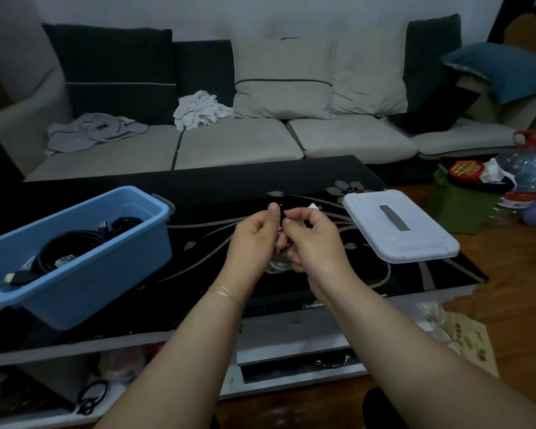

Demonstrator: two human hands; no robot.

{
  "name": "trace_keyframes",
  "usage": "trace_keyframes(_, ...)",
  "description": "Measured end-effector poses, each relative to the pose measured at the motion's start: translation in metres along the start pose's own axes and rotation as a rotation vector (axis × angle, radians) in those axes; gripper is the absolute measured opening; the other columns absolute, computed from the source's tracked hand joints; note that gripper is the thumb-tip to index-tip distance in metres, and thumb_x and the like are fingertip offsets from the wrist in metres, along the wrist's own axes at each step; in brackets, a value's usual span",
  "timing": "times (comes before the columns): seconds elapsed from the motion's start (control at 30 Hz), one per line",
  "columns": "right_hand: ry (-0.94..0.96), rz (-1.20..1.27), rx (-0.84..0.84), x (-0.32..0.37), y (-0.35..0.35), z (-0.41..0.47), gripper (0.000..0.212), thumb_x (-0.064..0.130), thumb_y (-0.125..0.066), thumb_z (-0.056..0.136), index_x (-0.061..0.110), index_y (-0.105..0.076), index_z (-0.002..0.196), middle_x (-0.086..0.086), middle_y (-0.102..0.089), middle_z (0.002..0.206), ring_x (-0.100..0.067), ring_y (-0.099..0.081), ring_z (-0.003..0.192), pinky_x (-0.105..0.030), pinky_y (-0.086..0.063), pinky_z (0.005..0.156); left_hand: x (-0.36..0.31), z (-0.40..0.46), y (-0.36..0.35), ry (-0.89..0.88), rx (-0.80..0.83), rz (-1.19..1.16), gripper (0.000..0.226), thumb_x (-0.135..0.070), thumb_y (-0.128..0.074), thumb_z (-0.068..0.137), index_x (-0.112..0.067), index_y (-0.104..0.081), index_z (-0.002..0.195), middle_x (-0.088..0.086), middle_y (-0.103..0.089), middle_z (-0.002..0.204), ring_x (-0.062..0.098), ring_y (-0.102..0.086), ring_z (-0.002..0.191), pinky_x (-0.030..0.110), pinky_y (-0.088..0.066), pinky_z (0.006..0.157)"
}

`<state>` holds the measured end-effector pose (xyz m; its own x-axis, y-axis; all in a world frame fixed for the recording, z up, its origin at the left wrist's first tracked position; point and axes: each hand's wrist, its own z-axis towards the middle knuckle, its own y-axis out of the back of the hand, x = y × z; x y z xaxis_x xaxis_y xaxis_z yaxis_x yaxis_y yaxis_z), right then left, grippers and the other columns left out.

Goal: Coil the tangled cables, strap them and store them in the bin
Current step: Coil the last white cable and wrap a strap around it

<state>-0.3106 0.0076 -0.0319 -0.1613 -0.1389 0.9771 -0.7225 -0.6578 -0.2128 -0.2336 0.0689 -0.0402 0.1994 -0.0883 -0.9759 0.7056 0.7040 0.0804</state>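
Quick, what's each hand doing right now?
Left hand: fingers curled, holding the small coiled cable.
Right hand: fingers pinching the black strap at the coil's top.

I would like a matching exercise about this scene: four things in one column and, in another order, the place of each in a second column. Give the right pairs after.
Things:
1. blue bin
2. white lid
3. black coiled cables
4. white cable

Places:
A. flat on the table, to the right of the hands
B. between the left hand and right hand
C. at the left end of the table
D. inside the bin

Pairs: 1-C, 2-A, 3-D, 4-B
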Motion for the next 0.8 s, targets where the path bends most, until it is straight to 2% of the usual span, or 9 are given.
trace_keyframes(0.1, 0.008, -0.009, 0.022, -0.002, -0.001, -0.001, 0.007, 0.006, -0.051, 0.096, 0.012, -0.048, 0.094, -0.010, -0.055, 0.061, -0.006, -0.037, 0.031, -0.014, -0.026, 0.032, 0.002, 0.000, 0.001, 0.032, 0.004, -0.091, 0.043, -0.027, -0.043, 0.102, 0.003, -0.062, 0.077, 0.014, -0.049, 0.058, 0.017, -0.057, 0.049, 0.020, -0.047, 0.047)
trace_keyframes(0.17, 0.015, -0.028, 0.046, -0.004, 0.000, -0.001, 0.011, 0.007, -0.051, 0.097, 0.013, -0.044, 0.091, -0.009, -0.056, 0.060, -0.007, -0.037, 0.031, -0.015, -0.027, 0.033, 0.003, 0.003, 0.003, 0.069, -0.014, -0.124, 0.036, -0.025, -0.046, 0.101, 0.000, -0.068, 0.090, 0.016, -0.051, 0.061, 0.028, -0.057, 0.058, 0.029, -0.050, 0.055)
trace_keyframes(0.23, 0.022, -0.070, 0.065, -0.006, 0.000, -0.001, 0.014, 0.009, -0.051, 0.097, 0.014, -0.041, 0.089, -0.007, -0.059, 0.060, -0.008, -0.040, 0.032, -0.017, -0.029, 0.034, 0.006, 0.005, 0.006, 0.091, -0.017, -0.111, 0.037, -0.026, -0.049, 0.099, -0.007, -0.064, 0.071, 0.011, -0.048, 0.051, 0.031, -0.053, 0.055, 0.039, -0.047, 0.059)
trace_keyframes(0.3, 0.018, -0.127, 0.077, -0.009, 0.001, 0.000, 0.013, 0.014, -0.052, 0.097, 0.016, -0.041, 0.091, -0.003, -0.063, 0.062, -0.009, -0.045, 0.036, -0.019, -0.033, 0.037, 0.007, 0.006, 0.007, 0.112, -0.032, -0.067, 0.044, -0.026, -0.049, 0.099, -0.012, -0.050, 0.058, 0.004, -0.044, 0.044, 0.025, -0.048, 0.046, 0.034, -0.042, 0.054)
trace_keyframes(0.43, -0.009, -0.380, 0.148, -0.009, 0.012, 0.005, 0.012, 0.019, -0.055, 0.096, 0.020, -0.044, 0.099, 0.001, -0.068, 0.067, -0.009, -0.056, 0.048, -0.025, -0.046, 0.051, 0.008, 0.012, 0.016, 0.113, -0.137, 0.035, 0.038, -0.027, -0.051, 0.097, -0.007, -0.049, 0.065, -0.003, -0.042, 0.046, 0.010, -0.038, 0.041, 0.023, -0.033, 0.045)
trace_keyframes(0.53, 0.027, -0.796, 0.167, -0.004, 0.026, 0.007, 0.037, 0.042, -0.069, 0.083, 0.025, -0.044, 0.104, 0.006, -0.069, 0.080, -0.008, -0.064, 0.071, -0.033, -0.051, 0.071, 0.008, 0.015, 0.024, 0.119, -0.114, 0.060, 0.037, -0.026, -0.053, 0.097, -0.008, -0.049, 0.065, -0.003, -0.041, 0.048, 0.010, -0.037, 0.042, 0.022, -0.035, 0.045)
trace_keyframes(0.6, 0.058, -0.898, 0.140, 0.001, 0.032, 0.006, 0.057, 0.053, -0.074, 0.073, 0.026, -0.041, 0.110, 0.010, -0.060, 0.097, -0.007, -0.059, 0.086, -0.033, -0.050, 0.078, 0.006, 0.013, 0.026, 0.117, -0.069, 0.081, 0.037, -0.026, -0.054, 0.096, -0.009, -0.047, 0.064, -0.003, -0.040, 0.049, 0.010, -0.036, 0.044, 0.021, -0.037, 0.044)
trace_keyframes(0.7, 0.183, -0.883, 0.126, 0.010, 0.038, 0.008, 0.083, 0.053, -0.078, 0.066, 0.026, -0.034, 0.132, 0.006, -0.038, 0.130, -0.008, -0.045, 0.116, -0.029, -0.043, 0.096, 0.002, 0.008, 0.028, 0.098, 0.018, 0.121, 0.039, -0.024, -0.055, 0.096, -0.011, -0.049, 0.059, -0.005, -0.039, 0.047, 0.007, -0.036, 0.044, 0.018, -0.037, 0.043)
trace_keyframes(0.8, 0.101, -0.686, 0.290, 0.016, 0.043, 0.017, 0.094, 0.056, -0.075, 0.063, 0.026, -0.033, 0.141, 0.012, -0.046, 0.132, -0.005, -0.046, 0.122, -0.024, -0.044, 0.092, -0.003, 0.004, 0.030, 0.090, 0.132, 0.131, 0.033, -0.024, -0.056, 0.096, -0.011, -0.059, 0.065, -0.006, -0.040, 0.048, 0.005, -0.038, 0.045, 0.018, -0.037, 0.043)
